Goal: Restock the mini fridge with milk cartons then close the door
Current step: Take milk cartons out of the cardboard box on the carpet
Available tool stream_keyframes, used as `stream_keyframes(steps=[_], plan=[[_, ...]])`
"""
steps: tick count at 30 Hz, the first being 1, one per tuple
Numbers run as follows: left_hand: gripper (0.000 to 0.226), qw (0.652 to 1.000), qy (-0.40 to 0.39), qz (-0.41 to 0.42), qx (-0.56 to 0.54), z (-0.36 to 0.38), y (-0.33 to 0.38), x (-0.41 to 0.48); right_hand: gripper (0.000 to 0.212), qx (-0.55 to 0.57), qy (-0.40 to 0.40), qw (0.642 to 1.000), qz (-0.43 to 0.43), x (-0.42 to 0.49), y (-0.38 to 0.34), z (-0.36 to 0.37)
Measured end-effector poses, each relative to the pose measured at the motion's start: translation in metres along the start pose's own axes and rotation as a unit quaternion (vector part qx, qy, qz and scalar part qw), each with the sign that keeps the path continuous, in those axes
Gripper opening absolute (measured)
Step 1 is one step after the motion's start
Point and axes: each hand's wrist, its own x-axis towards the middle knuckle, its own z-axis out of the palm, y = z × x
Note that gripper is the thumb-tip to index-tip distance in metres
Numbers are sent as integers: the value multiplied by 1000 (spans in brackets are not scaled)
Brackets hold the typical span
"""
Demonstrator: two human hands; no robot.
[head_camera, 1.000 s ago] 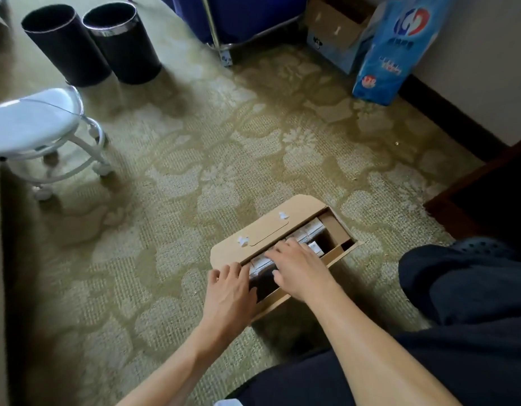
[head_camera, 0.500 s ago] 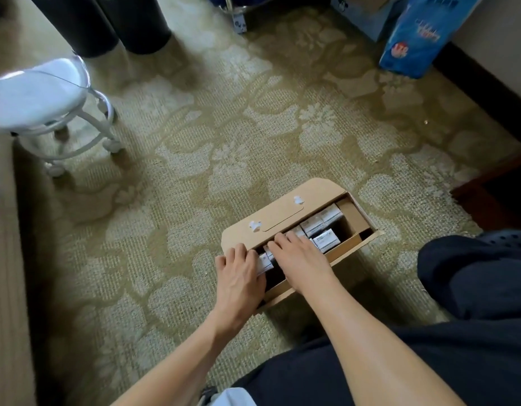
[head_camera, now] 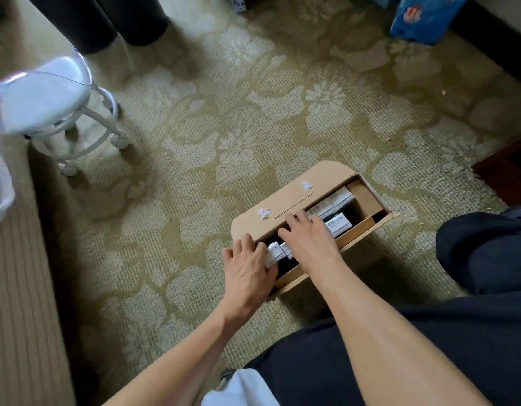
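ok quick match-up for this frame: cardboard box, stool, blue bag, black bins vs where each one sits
1 cardboard box
2 stool
3 blue bag
4 black bins

A top right corner
B left side, on castors
C centre, flap open
D top edge, beyond the stool

Pairs: 1-C, 2-B, 3-A, 4-D

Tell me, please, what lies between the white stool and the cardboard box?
In the head view, only bare floral carpet lies between the white stool and the cardboard box; nothing stands on that stretch.
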Motion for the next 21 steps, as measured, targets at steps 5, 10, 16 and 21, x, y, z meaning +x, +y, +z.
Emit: stream_keyframes(steps=[5,10,16,21], plan=[[29,998,-20,32,-47,-25,-6,-2,48,77,-17,997,-15,-10,11,-16],[33,995,3,69,-76,-56,-9,-13,35,209,-7,978,-25,-35,30,-46],[30,989,23,98,-109,-100,-9,-17,39,292,9,956,-12,-73,41,-81],[38,981,41,167,-91,-141,13,-16,40,316,74,946,9,-109,62,-103]])
